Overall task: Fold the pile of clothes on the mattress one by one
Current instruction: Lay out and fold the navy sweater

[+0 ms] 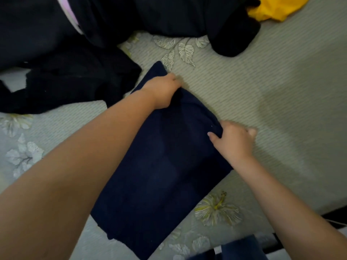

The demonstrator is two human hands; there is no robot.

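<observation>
The navy garment [165,177] lies in the middle of the frame on the mattress [262,102], already narrowed to a long rectangle that runs from the lower centre up toward the upper centre. Our left hand [163,91] grips its far end, fingers curled into the cloth near the top corner, and our right hand [232,141] pinches the right-hand edge about midway along, thumb on top and fingers tucked under the fold. We judge that we are about to bring the far end toward us for the next fold. To do it well we should lift both grips together, keep the right edge taut so the layers beneath do not slide apart, lay the far end squarely on the near end, and then flatten the crease with open palms. Beyond the garment, the unfolded pile of dark clothes [93,25] fills the upper left and upper centre of the frame, a pale pink strip [69,14] showing within it, and a yellow garment [274,8] sits at the upper right. A piece of blue cloth [242,248] shows at the bottom edge; whether it is folded we cannot tell.
</observation>
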